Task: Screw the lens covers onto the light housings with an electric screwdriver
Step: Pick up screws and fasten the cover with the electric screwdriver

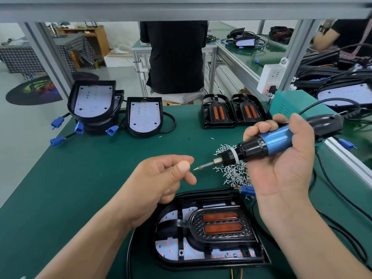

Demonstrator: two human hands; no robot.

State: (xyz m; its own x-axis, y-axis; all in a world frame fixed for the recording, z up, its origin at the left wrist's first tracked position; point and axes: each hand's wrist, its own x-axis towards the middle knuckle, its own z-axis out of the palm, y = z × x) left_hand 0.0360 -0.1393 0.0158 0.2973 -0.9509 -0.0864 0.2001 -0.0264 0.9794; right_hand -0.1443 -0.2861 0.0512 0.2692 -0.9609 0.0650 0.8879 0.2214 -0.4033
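**Screwdriver held over the light, a screw on its tip**

The electric screwdriver [267,141] is held in the right hand [281,168]. The palm is turned up and the fingers are wrapped round the blue body. The tool is tipped to the left, and a small screw [195,169] is seen on the end of its bit.

The left hand [157,178] is held just beside that screw. Its fingers are loosely curled and the thumb is laid against the first finger. Whether anything is pinched there cannot be told.

A light housing [201,263] is laid flat at the near edge of the green worktop [80,188], under both hands. A black lens cover [221,226] with two orange strips is set in it. White board with red dots is seen round the cover.

A pile of silver screws [233,174] is heaped just behind the housing, below the screwdriver.
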